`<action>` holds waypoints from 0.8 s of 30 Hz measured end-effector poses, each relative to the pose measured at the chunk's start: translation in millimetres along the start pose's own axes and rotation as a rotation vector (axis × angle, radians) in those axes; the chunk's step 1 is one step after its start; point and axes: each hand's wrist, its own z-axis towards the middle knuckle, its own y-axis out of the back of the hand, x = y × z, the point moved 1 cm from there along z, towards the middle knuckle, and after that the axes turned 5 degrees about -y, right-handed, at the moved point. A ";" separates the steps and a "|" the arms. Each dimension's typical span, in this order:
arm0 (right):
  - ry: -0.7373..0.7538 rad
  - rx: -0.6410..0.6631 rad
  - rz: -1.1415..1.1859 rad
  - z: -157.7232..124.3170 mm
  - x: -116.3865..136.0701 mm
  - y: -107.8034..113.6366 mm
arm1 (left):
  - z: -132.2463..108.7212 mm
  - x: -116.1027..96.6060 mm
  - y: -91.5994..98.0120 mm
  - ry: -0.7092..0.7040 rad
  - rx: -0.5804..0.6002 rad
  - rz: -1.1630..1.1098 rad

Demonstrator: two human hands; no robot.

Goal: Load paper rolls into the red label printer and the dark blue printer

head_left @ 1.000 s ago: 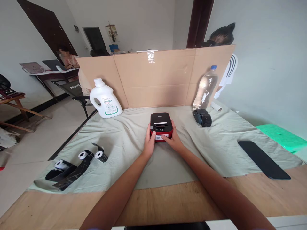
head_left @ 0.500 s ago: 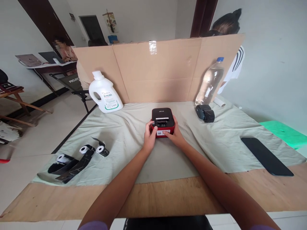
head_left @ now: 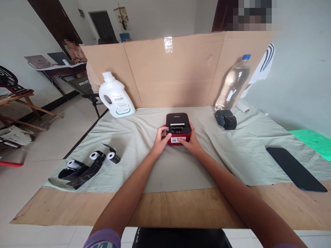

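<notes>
A small label printer, black on top and red around its base, rests on the cloth in front of me. Its top has a dark slot, and a white sticker with a code is on its front. My left hand grips its left side, thumb at the front corner and a finger near the top edge. Wrapped along the right side is my right hand, its thumb lying across the front sticker. The fingertips behind the printer's right side are partly hidden.
Several black label rolls lie on the left. A white detergent bottle and a clear bottle stand before a cardboard screen. A black device and a dark phone are on the right. People sit beyond the screen.
My view has shifted a little, so the table and its things appear slightly displaced. Both hands keep their hold on the printer, with only slight finger movement.
</notes>
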 end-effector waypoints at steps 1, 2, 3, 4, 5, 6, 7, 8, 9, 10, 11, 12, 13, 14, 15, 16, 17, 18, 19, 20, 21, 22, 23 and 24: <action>0.000 0.000 0.007 -0.2 0.5 0.1 | -0.1 0.7 -0.1 -0.007 0.002 0.004; -0.008 -0.001 0.012 -0.5 1.1 0.2 | -0.1 1.6 -0.1 -0.011 0.008 0.009; -0.022 -0.003 0.015 -0.8 1.7 0.2 | -0.1 2.5 -0.1 -0.014 0.016 0.015; -0.038 -0.004 0.018 -1.2 2.3 0.2 | 0.0 3.4 0.0 -0.017 0.024 0.021; -0.053 -0.005 0.020 -1.5 2.9 0.2 | 0.2 4.3 0.4 -0.019 0.031 0.025; -0.062 -0.004 0.020 -1.8 3.2 0.2 | 0.6 5.0 0.8 -0.023 0.035 0.028; -0.068 -0.004 0.020 -2.0 3.2 0.2 | 1.0 5.6 1.4 -0.027 0.038 0.031; -0.070 -0.003 0.020 -2.1 2.9 0.3 | 1.5 6.2 2.1 -0.030 0.037 0.032; -0.071 -0.002 0.020 -2.0 2.2 0.4 | 2.1 6.6 2.7 -0.031 0.034 0.031; -0.070 -0.003 0.019 -1.8 1.2 0.5 | 2.6 7.0 3.3 -0.027 0.032 0.029; -0.067 -0.004 0.015 -1.5 0.0 0.6 | 3.0 7.3 3.8 -0.023 0.033 0.027; -0.063 -0.006 0.009 -1.2 -1.1 0.7 | 3.3 7.6 4.1 -0.020 0.036 0.025; -0.059 -0.009 0.002 -0.8 -2.1 0.9 | 3.6 8.0 4.3 -0.021 0.041 0.025; -0.055 -0.011 -0.005 -0.6 -2.8 1.0 | 3.7 8.3 4.5 -0.024 0.046 0.027; -0.054 -0.013 -0.011 -0.5 -3.0 1.2 | 3.7 8.6 4.6 -0.028 0.052 0.031; -0.058 -0.012 -0.012 -0.5 -2.8 1.3 | 3.6 9.0 4.6 -0.031 0.055 0.034; -0.064 -0.010 -0.011 -0.7 -2.2 1.4 | 3.4 9.4 4.7 -0.030 0.057 0.038; -0.071 -0.006 -0.007 -0.9 -1.5 1.4 | 3.2 9.8 4.8 -0.027 0.059 0.042; -0.079 0.000 -0.002 -1.2 -0.6 1.3 | 2.9 10.3 4.8 -0.025 0.062 0.048; -0.085 0.005 0.006 -1.5 0.1 1.1 | 2.5 10.6 4.8 -0.025 0.064 0.053; -0.091 0.009 0.015 -1.6 0.7 0.9 | 2.2 10.8 4.6 -0.028 0.065 0.057; -0.094 0.007 0.022 -1.6 0.9 0.6 | 1.8 10.9 4.3 -0.033 0.063 0.060; -0.095 0.002 0.025 -1.5 0.9 0.4 | 1.4 10.8 3.7 -0.039 0.061 0.061; -0.096 -0.007 0.024 -1.3 0.7 0.2 | 1.0 10.5 3.0 -0.045 0.055 0.061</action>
